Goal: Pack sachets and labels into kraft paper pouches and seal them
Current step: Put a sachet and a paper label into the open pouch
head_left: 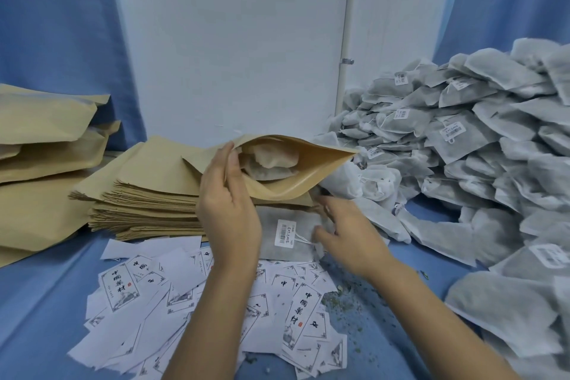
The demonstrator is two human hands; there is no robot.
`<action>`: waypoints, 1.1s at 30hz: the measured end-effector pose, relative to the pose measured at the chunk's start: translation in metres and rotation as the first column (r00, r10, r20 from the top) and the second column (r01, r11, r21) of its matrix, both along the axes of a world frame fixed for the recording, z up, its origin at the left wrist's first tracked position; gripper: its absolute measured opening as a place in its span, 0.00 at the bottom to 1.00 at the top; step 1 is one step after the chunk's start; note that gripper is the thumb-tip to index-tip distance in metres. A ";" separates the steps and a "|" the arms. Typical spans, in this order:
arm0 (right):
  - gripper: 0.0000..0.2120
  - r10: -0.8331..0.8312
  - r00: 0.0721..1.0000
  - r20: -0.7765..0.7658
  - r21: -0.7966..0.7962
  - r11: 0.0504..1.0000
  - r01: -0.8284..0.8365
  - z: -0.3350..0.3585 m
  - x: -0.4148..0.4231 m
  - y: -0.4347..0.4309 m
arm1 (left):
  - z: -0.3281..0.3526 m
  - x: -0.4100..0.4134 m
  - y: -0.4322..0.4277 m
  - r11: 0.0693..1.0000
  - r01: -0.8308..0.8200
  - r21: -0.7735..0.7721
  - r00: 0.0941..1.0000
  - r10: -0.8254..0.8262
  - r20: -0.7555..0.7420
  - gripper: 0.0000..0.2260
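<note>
My left hand [226, 197] holds a kraft paper pouch [302, 166] by the left side of its mouth, which gapes open toward me with pale sachets [268, 160] inside. Below the pouch lies a grey sachet [290, 236] with a barcode sticker and a string; my right hand [342, 234] pinches its right edge. White printed labels [216, 296] are scattered over the blue table in front of me.
A stack of flat empty kraft pouches [145, 194] sits left of the open one, with filled pouches [43, 145] piled at far left. A big heap of grey sachets [468, 145] fills the right side. Green crumbs [348, 302] dot the table. A white wall stands behind.
</note>
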State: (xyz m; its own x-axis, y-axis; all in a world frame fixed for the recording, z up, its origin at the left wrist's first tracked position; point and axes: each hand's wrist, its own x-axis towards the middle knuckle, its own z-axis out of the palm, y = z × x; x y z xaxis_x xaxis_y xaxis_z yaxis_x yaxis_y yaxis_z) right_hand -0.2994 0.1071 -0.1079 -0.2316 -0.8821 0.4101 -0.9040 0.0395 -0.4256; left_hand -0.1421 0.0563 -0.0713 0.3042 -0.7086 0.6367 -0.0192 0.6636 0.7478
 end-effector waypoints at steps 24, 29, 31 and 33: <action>0.15 -0.438 0.883 -0.171 0.018 0.894 0.447 -0.024 -0.028 0.006 | 0.001 -0.005 0.008 0.999 0.041 -0.007 0.999 -0.041 0.031 0.19; 0.16 -0.504 0.846 -0.175 0.238 0.812 0.533 -0.024 -0.025 0.003 | 0.000 -0.004 0.007 0.999 0.035 0.003 0.999 -0.035 0.028 0.16; 0.16 -0.523 0.829 -0.197 0.186 0.810 0.556 -0.023 -0.024 0.005 | 0.000 -0.004 0.007 0.999 0.036 0.003 0.999 -0.036 0.022 0.16; 0.15 -0.550 0.806 -0.220 0.040 0.820 0.571 -0.022 -0.025 0.008 | 0.001 -0.003 0.008 0.999 0.038 0.005 0.999 -0.038 0.012 0.15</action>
